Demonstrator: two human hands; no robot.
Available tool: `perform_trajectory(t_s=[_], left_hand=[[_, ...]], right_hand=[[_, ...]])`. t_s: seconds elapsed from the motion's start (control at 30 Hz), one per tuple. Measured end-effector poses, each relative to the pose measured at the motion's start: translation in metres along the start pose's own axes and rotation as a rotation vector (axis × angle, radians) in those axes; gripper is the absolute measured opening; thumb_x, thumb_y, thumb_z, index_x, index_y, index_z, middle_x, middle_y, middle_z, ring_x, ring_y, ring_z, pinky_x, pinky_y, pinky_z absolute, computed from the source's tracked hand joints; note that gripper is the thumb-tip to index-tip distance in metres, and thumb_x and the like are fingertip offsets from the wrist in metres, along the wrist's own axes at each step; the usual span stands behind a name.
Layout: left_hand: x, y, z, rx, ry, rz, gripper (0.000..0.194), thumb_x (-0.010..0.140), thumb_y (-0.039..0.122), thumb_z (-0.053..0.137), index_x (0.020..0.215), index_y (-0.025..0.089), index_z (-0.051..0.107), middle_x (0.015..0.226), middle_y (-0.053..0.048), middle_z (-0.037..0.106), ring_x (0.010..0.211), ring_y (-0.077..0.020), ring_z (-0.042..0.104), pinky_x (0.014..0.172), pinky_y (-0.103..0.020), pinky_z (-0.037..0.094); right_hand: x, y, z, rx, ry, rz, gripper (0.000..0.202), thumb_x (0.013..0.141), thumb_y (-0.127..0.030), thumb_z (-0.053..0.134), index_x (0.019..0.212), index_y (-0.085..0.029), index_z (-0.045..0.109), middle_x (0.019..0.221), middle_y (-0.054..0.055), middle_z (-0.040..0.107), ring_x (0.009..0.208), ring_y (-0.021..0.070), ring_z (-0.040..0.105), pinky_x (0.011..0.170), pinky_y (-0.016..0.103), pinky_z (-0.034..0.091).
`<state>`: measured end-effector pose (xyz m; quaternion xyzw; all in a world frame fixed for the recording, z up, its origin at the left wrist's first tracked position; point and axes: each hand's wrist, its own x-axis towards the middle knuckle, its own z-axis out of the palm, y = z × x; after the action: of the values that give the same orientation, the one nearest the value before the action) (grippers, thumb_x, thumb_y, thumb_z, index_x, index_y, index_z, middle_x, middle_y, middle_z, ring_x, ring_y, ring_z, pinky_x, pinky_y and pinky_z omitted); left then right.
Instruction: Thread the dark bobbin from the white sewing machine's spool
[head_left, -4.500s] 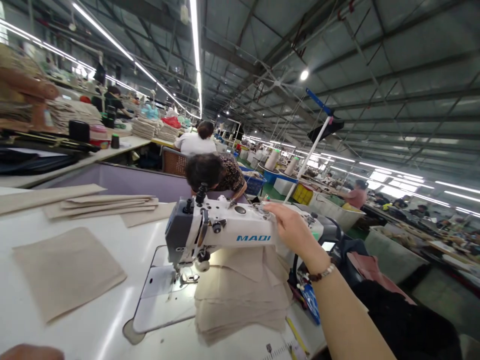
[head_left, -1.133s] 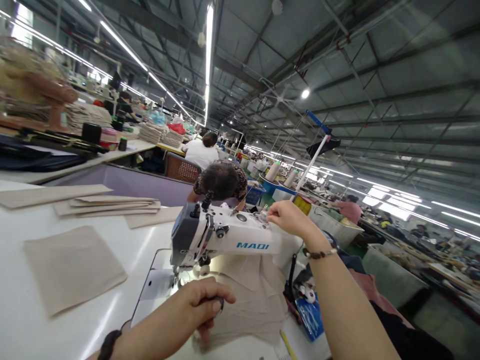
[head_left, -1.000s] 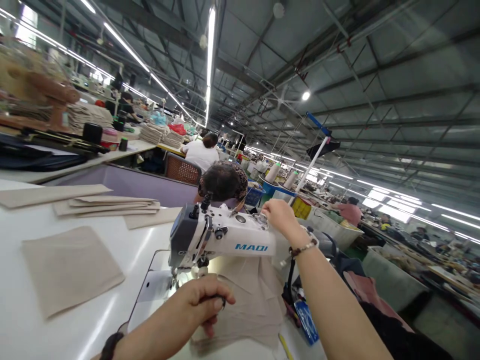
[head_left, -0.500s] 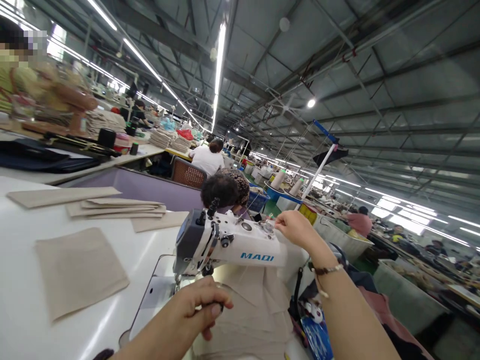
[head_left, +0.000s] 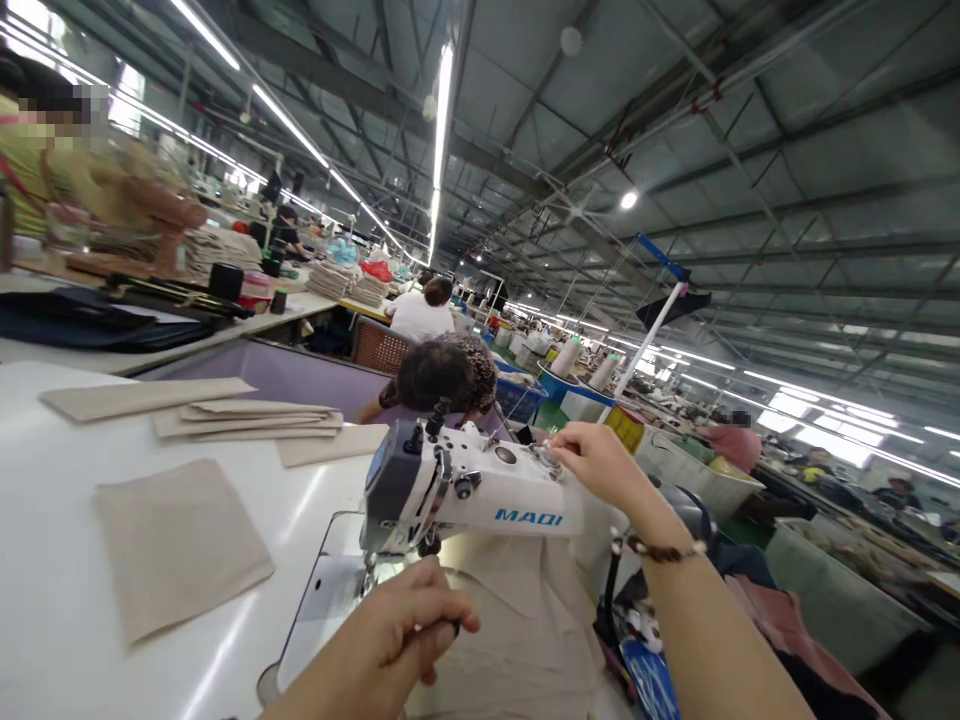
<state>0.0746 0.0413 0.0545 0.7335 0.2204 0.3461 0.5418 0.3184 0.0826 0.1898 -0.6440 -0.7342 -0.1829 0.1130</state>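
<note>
My right hand (head_left: 600, 462) pinches something small atop the sewing machine (head_left: 480, 488), while my left hand (head_left: 409, 628), fingers curled shut below its needle, steadies the stacked beige fabric (head_left: 525, 630)

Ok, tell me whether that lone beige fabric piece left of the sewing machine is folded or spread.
Spread: the beige fabric piece lies flat on the white table, no fold showing.
</note>
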Motion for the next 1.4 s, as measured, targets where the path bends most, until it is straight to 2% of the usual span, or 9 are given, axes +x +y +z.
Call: perform_trajectory(t_s=[0.2, 0.4, 0.53, 0.73, 0.97, 1.07, 1.17, 1.27, 1.4], left_hand=[[0.0, 0.004, -0.002, 0.013, -0.02, -0.024, 0.021, 0.077, 0.025, 0.042, 0.082, 0.018, 0.062, 0.084, -0.002, 0.044, 0.073, -0.0142, 0.049, 0.059, -0.021, 0.047], [0.0, 0.003, -0.006, 0.038, -0.013, -0.009, 0.023, 0.08, 0.025, 0.04, 0.085, 0.019, 0.062, 0.085, -0.003, 0.045, 0.074, -0.0151, 0.049, 0.061, -0.023, 0.046], [0.0, 0.0, -0.009, 0.078, -0.048, -0.012, 0.023, 0.08, 0.023, 0.039, 0.084, 0.019, 0.061, 0.085, -0.003, 0.045, 0.075, -0.0152, 0.05, 0.061, -0.022, 0.045], [0.0, -0.003, -0.012, 0.336, -0.052, 0.057, 0.026, 0.087, 0.026, 0.033, 0.088, 0.024, 0.06, 0.084, -0.002, 0.047, 0.078, -0.0161, 0.05, 0.067, -0.022, 0.041], [0.001, -0.02, -0.011, 0.403, -0.013, 0.244, 0.026, 0.088, 0.025, 0.032, 0.09, 0.025, 0.058, 0.084, -0.002, 0.05, 0.077, -0.0157, 0.051, 0.068, -0.021, 0.04], [0.002, -0.027, -0.012, 0.424, 0.003, 0.235, 0.028, 0.089, 0.028, 0.031, 0.089, 0.026, 0.059, 0.084, -0.002, 0.05, 0.076, -0.0157, 0.05, 0.066, -0.02, 0.04], [0.007, -0.032, -0.009, 0.448, -0.016, 0.256, 0.029, 0.088, 0.029, 0.032, 0.087, 0.026, 0.061, 0.081, -0.003, 0.051, 0.073, -0.0156, 0.05, 0.063, -0.021, 0.039], [0.012, -0.032, -0.007, 0.447, -0.061, 0.311, 0.033, 0.087, 0.033, 0.033, 0.082, 0.026, 0.064, 0.074, -0.003, 0.048, 0.067, -0.0149, 0.049, 0.058, -0.021, 0.038], [0.005, -0.022, -0.02, 0.242, -0.108, 0.18, 0.031, 0.085, 0.041, 0.04, 0.08, 0.024, 0.065, 0.078, -0.003, 0.046, 0.063, -0.0128, 0.046, 0.054, -0.019, 0.04]], right_hand=[[0.003, 0.004, 0.003, -0.025, 0.067, 0.097, 0.018, 0.074, -0.015, 0.05, 0.062, -0.017, 0.063, 0.066, 0.005, 0.063, 0.063, 0.016, 0.054, 0.058, 0.026, 0.034], [-0.003, -0.001, 0.001, 0.012, 0.011, -0.028, 0.016, 0.072, -0.016, 0.053, 0.059, -0.021, 0.061, 0.065, 0.0, 0.062, 0.062, 0.0132, 0.054, 0.058, 0.024, 0.034], [0.001, 0.005, 0.005, 0.013, 0.08, 0.065, 0.019, 0.074, -0.018, 0.048, 0.062, -0.018, 0.064, 0.067, 0.005, 0.064, 0.063, 0.0161, 0.055, 0.058, 0.026, 0.035], [-0.003, 0.007, 0.002, 0.066, 0.011, -0.025, 0.017, 0.074, -0.019, 0.052, 0.06, -0.021, 0.063, 0.063, -0.002, 0.062, 0.06, 0.0114, 0.054, 0.058, 0.022, 0.035], [-0.001, 0.001, 0.003, 0.023, 0.063, 0.002, 0.02, 0.078, -0.017, 0.049, 0.063, -0.019, 0.063, 0.07, 0.002, 0.063, 0.066, 0.0136, 0.054, 0.061, 0.024, 0.034], [-0.003, 0.002, -0.001, 0.018, -0.006, -0.041, 0.017, 0.074, -0.015, 0.055, 0.06, -0.021, 0.063, 0.065, -0.001, 0.061, 0.062, 0.0122, 0.054, 0.06, 0.023, 0.034], [0.001, 0.001, 0.001, -0.017, 0.054, 0.043, 0.018, 0.075, -0.014, 0.052, 0.063, -0.018, 0.064, 0.067, 0.004, 0.063, 0.063, 0.0156, 0.054, 0.059, 0.026, 0.035], [0.003, -0.009, 0.007, -0.009, 0.104, 0.037, 0.022, 0.079, -0.015, 0.047, 0.067, -0.02, 0.065, 0.073, 0.005, 0.063, 0.068, 0.0156, 0.054, 0.062, 0.026, 0.035], [-0.017, -0.013, 0.011, 0.033, 0.115, -0.002, 0.02, 0.079, -0.016, 0.048, 0.066, -0.02, 0.063, 0.072, 0.003, 0.06, 0.067, 0.0154, 0.053, 0.061, 0.026, 0.035]])
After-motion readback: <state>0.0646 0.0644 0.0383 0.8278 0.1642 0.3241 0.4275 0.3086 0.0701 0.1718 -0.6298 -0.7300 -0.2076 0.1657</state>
